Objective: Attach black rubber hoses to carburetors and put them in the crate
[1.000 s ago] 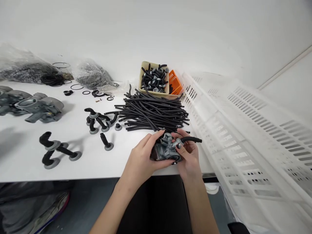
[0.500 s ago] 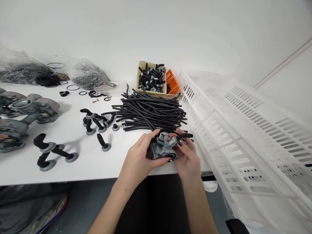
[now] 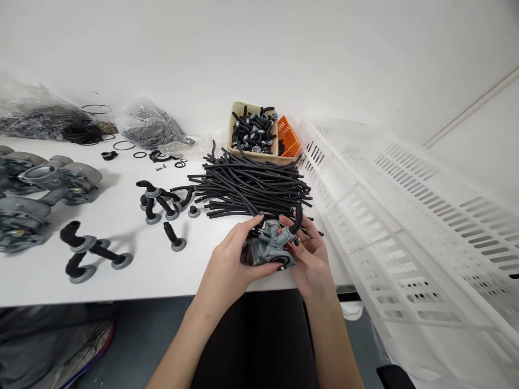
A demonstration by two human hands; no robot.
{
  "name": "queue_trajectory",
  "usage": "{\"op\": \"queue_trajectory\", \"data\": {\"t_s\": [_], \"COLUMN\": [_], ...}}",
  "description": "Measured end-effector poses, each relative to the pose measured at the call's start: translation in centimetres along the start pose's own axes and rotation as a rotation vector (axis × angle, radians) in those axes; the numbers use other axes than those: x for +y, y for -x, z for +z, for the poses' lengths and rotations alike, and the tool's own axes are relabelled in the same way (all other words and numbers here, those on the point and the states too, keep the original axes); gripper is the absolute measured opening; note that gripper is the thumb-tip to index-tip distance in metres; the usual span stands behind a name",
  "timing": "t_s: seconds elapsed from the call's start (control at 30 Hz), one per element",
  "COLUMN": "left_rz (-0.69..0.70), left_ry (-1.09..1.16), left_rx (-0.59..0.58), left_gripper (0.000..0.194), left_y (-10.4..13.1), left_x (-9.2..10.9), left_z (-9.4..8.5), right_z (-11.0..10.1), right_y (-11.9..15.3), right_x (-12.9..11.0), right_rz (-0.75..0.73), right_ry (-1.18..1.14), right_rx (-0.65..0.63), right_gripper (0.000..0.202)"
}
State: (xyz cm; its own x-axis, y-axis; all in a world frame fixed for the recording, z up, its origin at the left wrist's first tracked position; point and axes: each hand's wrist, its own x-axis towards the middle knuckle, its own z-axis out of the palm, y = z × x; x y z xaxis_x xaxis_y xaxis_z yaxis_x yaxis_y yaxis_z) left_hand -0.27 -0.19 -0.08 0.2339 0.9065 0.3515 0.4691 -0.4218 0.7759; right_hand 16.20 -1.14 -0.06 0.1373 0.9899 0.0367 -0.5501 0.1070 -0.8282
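Observation:
A grey metal carburetor [image 3: 270, 246] is held above the table's front edge. My left hand [image 3: 227, 259] grips its left side, thumb along the bottom and fingers on top. On the right, my right hand [image 3: 312, 259] has its fingers round the ribbed cap, from which a bent black rubber tube [image 3: 298, 218] points up and away. Just behind the hands lies a pile of long black hoses [image 3: 251, 183].
A cream bin [image 3: 232, 127] of capped tubes and an orange basket [image 3: 288, 138] stand at the back. White perforated crates [image 3: 365, 216] fill the right. More carburetors [image 3: 60, 181], capped tubes [image 3: 85, 244], rings and plastic bags [image 3: 148, 124] are at left.
The black tube on the carburetor's cap has turned from pointing right to pointing up and away. A person's fingers at the far left edge have gone from view.

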Motion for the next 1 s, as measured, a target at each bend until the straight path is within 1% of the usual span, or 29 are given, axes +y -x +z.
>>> {"op": "queue_trajectory", "data": {"t_s": [0.1,0.23,0.33,0.47,0.57,0.63,0.7,0.77,0.87,1.0], "left_rz": [0.030,0.058,0.062,0.144,0.180,0.165,0.141,0.116,0.068,0.030], "left_ry": [0.012,0.023,0.016,-0.052,-0.082,-0.077,-0.057,-0.036,-0.023,-0.014], "left_rx": [-0.014,-0.047,-0.047,-0.035,-0.031,-0.022,-0.010,0.002,0.012,0.009], "left_gripper": [0.071,0.072,0.073,0.072,0.070,0.070,0.069,0.069,0.069,0.068], "left_y": [0.03,0.08,0.13,0.17,0.09,0.02,-0.01,-0.01,0.03,0.06], "left_x": [0.12,0.48,0.57,0.60,0.75,0.82,0.80,0.69,0.49,0.44], "left_z": [-0.01,-0.03,0.07,0.41,0.55,0.52,0.43,0.33,0.21,0.09], "right_z": [0.02,-0.08,-0.12,0.03,0.11,0.03,-0.13,-0.27,-0.33,-0.29], "right_y": [0.17,0.15,0.00,0.09,0.25,0.27,0.26,0.25,0.28,0.20], "right_x": [0.09,0.29,0.33,0.26,0.23,0.23,0.20,0.14,0.06,0.13], "right_rz": [-0.011,-0.059,-0.068,-0.090,-0.086,-0.085,-0.077,-0.054,-0.021,-0.012], "right_ry": [0.025,0.046,0.080,0.158,0.135,0.103,0.073,0.035,-0.012,-0.020], "right_rx": [-0.014,-0.004,0.006,0.049,0.085,0.073,0.035,0.012,0.025,0.061], "right_gripper": [0.046,0.047,0.049,0.042,0.041,0.044,0.046,0.043,0.037,0.034]}}
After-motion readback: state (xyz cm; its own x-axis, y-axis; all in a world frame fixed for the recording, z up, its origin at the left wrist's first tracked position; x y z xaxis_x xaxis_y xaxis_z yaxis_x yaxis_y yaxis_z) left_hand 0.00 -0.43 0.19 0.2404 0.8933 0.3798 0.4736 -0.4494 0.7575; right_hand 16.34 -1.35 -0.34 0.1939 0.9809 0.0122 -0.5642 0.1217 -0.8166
